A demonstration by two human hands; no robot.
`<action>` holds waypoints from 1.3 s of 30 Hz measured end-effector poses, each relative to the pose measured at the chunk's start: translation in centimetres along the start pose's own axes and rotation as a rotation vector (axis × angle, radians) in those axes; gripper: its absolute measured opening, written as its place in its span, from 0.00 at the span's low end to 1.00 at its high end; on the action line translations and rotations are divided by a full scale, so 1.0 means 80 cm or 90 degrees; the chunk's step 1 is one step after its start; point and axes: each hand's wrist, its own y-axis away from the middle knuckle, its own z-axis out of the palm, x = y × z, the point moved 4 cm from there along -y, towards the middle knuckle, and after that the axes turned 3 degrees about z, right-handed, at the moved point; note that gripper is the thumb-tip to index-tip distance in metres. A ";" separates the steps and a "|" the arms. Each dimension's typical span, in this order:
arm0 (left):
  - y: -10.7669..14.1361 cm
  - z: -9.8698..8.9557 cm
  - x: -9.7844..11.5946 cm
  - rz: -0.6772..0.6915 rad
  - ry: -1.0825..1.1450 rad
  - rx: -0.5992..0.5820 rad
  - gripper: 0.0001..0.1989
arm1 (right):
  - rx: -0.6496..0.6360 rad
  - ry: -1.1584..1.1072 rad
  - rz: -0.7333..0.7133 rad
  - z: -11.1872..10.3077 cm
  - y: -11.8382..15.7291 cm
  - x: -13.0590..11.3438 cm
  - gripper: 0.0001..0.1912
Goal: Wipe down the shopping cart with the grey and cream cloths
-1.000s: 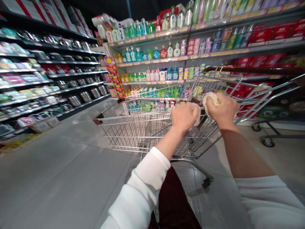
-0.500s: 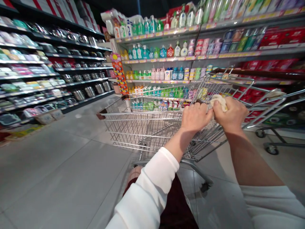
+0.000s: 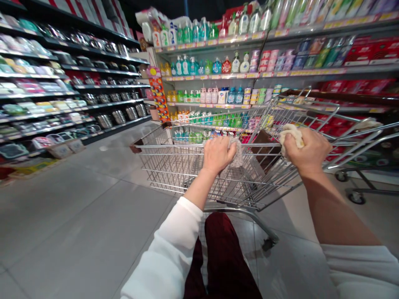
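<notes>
A metal wire shopping cart [image 3: 174, 146] stands crosswise before me, its basket bare wire where I can see in. On its near top rail, my left hand [image 3: 217, 153] is closed around the rail with a greyish cloth [image 3: 238, 154] bunched in it. Farther right, my right hand [image 3: 309, 148] grips a crumpled cream cloth [image 3: 287, 136] at the end of the same rail. Fingers of both hands are partly hidden behind the rail and cloths. Between the hands, a brown panel [image 3: 264, 150] shows inside the cart.
Behind the cart rise shelves of pump bottles [image 3: 227, 65] and red packages [image 3: 363, 52]. Another cart's wheel [image 3: 355, 197] is at the right, with a pale cloth [image 3: 369, 124] on a rail above. Pots [image 3: 105, 120] line the left shelves. Grey tiled floor [image 3: 77, 216] spreads at left.
My left hand has slid left along the top rail, away from my right hand, uncovering the greyish cloth and brown panel. My right hand keeps its grip on the cream cloth.
</notes>
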 end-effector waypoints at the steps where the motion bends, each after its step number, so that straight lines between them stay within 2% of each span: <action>1: 0.005 -0.002 -0.016 -0.011 -0.009 -0.003 0.19 | -0.001 0.002 -0.002 0.000 0.000 0.000 0.22; 9: 0.039 -0.019 -0.144 -0.078 -0.068 -0.027 0.16 | 0.013 0.005 -0.012 -0.003 0.001 0.001 0.22; 15: 0.065 -0.037 -0.238 -0.167 -0.091 -0.026 0.16 | 0.019 0.005 -0.003 -0.004 0.000 0.001 0.21; 20: 0.082 -0.057 -0.305 -0.249 -0.104 -0.026 0.18 | 0.009 0.015 0.001 -0.003 0.001 0.003 0.21; 24: 0.088 -0.070 -0.346 -0.315 -0.103 -0.052 0.21 | 0.015 0.013 0.006 -0.002 0.001 0.003 0.22; 27: 0.086 -0.072 -0.360 -0.351 -0.100 -0.080 0.22 | 0.022 0.014 0.004 -0.002 0.000 0.001 0.22; 31: 0.081 -0.073 -0.355 -0.380 -0.124 -0.113 0.23 | 0.007 0.023 0.012 -0.003 -0.001 -0.006 0.22; 36: 0.073 -0.079 -0.332 -0.384 -0.150 -0.147 0.28 | -0.015 0.043 0.034 -0.004 -0.005 -0.013 0.21; 39: 0.059 -0.072 -0.297 -0.355 -0.142 -0.157 0.28 | -0.009 0.032 0.031 -0.004 -0.004 -0.018 0.21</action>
